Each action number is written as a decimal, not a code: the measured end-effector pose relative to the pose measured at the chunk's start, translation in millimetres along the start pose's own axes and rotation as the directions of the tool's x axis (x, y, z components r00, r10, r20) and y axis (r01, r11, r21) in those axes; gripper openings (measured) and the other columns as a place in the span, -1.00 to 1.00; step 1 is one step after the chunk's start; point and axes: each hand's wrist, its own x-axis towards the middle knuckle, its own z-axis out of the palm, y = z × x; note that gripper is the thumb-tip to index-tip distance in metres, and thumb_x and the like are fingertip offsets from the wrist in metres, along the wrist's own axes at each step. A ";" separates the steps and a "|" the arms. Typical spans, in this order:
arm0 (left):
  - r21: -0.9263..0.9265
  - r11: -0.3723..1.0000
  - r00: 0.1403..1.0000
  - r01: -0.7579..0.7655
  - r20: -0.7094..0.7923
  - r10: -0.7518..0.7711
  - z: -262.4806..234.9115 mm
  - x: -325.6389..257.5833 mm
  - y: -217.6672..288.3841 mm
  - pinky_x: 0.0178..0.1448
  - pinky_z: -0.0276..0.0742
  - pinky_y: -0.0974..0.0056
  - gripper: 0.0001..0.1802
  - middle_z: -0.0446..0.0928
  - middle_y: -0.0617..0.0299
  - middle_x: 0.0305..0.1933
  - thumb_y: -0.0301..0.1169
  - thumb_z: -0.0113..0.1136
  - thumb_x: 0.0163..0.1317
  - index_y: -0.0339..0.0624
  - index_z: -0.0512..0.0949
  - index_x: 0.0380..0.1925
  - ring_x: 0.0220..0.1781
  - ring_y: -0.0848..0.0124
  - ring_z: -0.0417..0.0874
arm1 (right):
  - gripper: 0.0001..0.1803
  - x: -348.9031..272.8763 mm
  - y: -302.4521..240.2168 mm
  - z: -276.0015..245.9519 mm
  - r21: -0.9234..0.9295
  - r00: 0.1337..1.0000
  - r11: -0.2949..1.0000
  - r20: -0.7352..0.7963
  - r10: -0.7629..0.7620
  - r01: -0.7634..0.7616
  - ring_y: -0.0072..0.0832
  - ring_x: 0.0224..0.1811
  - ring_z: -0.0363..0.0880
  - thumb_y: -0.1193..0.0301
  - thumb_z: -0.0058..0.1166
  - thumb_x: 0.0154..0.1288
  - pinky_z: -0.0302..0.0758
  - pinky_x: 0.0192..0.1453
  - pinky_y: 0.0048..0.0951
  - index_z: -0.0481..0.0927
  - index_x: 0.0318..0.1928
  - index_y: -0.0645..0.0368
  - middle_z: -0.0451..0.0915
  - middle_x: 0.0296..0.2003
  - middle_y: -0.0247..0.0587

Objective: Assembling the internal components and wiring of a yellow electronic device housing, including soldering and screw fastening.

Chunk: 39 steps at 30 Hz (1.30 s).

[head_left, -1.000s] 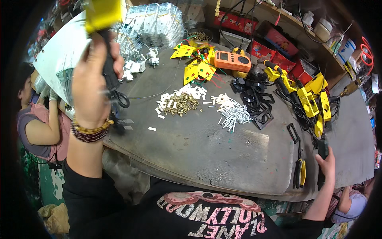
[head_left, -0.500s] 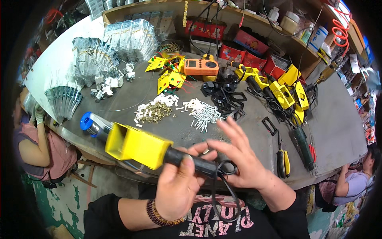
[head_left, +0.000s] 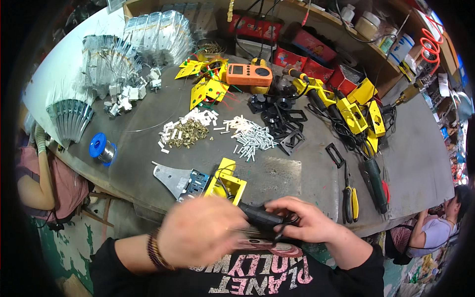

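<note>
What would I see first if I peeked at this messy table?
Probably the two hands at the near edge: the left hand is blurred and the right hand grips a black handle joined to a yellow box. Next, the orange meter at the back, and the white pegs heaped mid-table.

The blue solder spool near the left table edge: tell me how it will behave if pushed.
The blue spool looks round-flanged and seems to lie on its side, so it would probably roll. It sits close to the table edge, so a push that way might send it off. The wound wire suggests it is heavy for its size.
</note>
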 end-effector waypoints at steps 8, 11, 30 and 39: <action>0.313 0.922 0.933 0.229 0.200 -0.299 -8.9 -41.9 -77.9 0.49 0.05 -0.24 -0.08 0.50 0.08 0.19 0.05 0.51 -0.08 -0.15 0.44 0.27 0.32 0.12 0.46 | -0.45 2.0 -68.1 -72.4 -0.431 0.986 0.895 0.156 -0.056 0.119 -0.11 0.07 0.63 0.53 0.30 0.09 0.57 0.15 -0.23 0.59 0.16 0.12 0.64 0.05 -0.10; 0.263 0.944 0.942 0.199 0.215 -0.259 -5.3 -44.5 -70.4 0.49 0.07 -0.23 -0.16 0.51 0.10 0.19 -0.07 0.50 -0.02 -0.11 0.43 0.28 0.34 0.18 0.45 | -0.45 -0.1 -76.0 -79.1 -0.698 0.985 0.714 0.155 0.071 0.058 -0.12 0.02 0.64 0.47 0.37 0.04 0.59 0.08 -0.22 0.60 0.12 0.10 0.65 0.03 -0.15; 0.449 0.813 0.928 0.371 -0.208 -0.309 -50.1 46.5 -178.4 0.00 0.54 0.07 -0.70 0.57 0.03 -0.18 -0.31 0.37 0.18 -0.21 0.55 -0.16 -0.09 0.05 0.62 | -0.61 -27.1 38.3 -19.5 -0.703 0.813 0.711 -0.426 -0.397 -0.021 -0.17 -0.14 0.60 0.41 0.44 -0.01 0.52 -0.09 -0.23 0.67 -0.12 0.18 0.67 -0.14 -0.14; 0.641 0.648 0.899 0.412 -0.400 -0.177 -47.5 64.8 -231.1 -0.07 0.61 0.02 -0.81 0.57 0.11 -0.29 -0.33 0.18 0.30 -0.19 0.43 -0.28 -0.21 0.03 0.66 | -0.69 -39.8 14.6 -24.6 -0.787 0.756 0.616 -0.399 -0.518 0.007 -0.18 -0.12 0.57 0.37 0.43 -0.01 0.46 0.00 -0.17 0.70 -0.20 0.12 0.68 -0.12 -0.20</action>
